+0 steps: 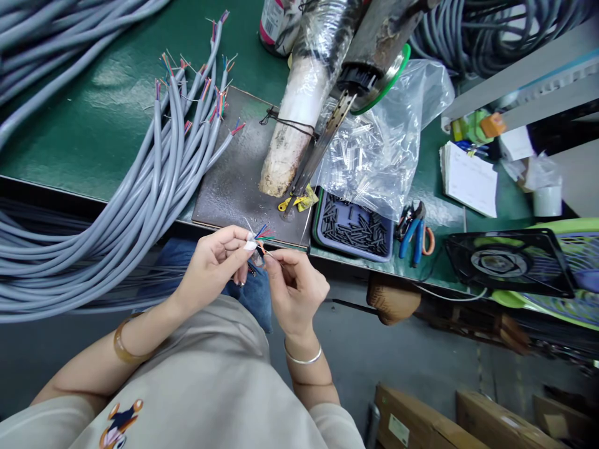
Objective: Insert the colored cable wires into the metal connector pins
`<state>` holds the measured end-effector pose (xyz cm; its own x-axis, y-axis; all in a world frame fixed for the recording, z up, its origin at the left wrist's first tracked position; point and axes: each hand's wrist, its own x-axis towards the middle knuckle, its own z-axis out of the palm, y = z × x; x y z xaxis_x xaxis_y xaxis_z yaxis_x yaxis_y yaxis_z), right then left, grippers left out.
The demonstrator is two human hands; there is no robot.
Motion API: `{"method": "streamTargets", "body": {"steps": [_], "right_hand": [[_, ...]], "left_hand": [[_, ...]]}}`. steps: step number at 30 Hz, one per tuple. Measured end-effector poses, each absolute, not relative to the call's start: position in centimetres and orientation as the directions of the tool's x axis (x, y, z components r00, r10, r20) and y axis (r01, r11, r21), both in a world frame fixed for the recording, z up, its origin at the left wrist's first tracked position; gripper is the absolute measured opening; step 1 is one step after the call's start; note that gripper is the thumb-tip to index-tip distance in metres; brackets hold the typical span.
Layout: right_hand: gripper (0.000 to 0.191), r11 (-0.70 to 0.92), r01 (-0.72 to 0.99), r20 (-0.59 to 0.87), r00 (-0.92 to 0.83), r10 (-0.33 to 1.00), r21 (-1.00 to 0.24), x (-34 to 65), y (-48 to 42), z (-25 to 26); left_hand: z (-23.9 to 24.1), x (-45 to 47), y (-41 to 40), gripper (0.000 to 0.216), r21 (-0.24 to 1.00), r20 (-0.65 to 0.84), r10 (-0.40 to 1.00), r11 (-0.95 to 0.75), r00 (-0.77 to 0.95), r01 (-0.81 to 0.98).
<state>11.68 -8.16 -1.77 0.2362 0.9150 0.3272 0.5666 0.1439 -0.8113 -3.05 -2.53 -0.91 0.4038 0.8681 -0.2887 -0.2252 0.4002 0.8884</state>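
Note:
My left hand [215, 262] is closed around the stripped end of a cable, whose thin coloured wires [263, 235] fan out above my fingers. My right hand [292, 284] pinches one of those thin wires between thumb and forefinger, just right of the left hand. Both hands hover in front of the table edge, over my lap. A large bundle of grey cables [140, 193] with stripped coloured ends lies to the left across the green table [93, 125]. A dark metal plate [234, 181] sits directly beyond my hands.
A wrapped tool [299, 118] rests on the plate. A tray of small black tubes [355, 227] and a clear bag [384, 143] lie to the right, then blue-handled pliers [414, 234], a black fan [508, 262] and papers [468, 178]. Cardboard boxes [430, 424] sit on the floor.

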Motion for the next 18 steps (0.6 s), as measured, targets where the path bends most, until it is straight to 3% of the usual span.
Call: {"method": "streamTargets", "body": {"steps": [3, 6, 18], "right_hand": [[0.016, 0.012, 0.353, 0.128, 0.305, 0.944, -0.936, 11.7, -7.9, -1.7], [0.021, -0.051, 0.195, 0.015, 0.324, 0.946, -0.980, 12.2, -7.2, -1.4], [0.017, -0.061, 0.121, -0.026, 0.270, 0.962, -0.991, 12.6, -7.1, -1.5]], "left_hand": [[-0.8, -3.1, -2.9, 0.031, 0.887, -0.266, 0.873, 0.388, 0.409, -0.252], [-0.8, -3.1, -3.2, 0.033, 0.866, -0.264, 0.845, 0.420, 0.466, -0.271], [-1.5, -3.2, -2.9, 0.035, 0.789, -0.298, 0.764, 0.535, 0.573, -0.302]]}}
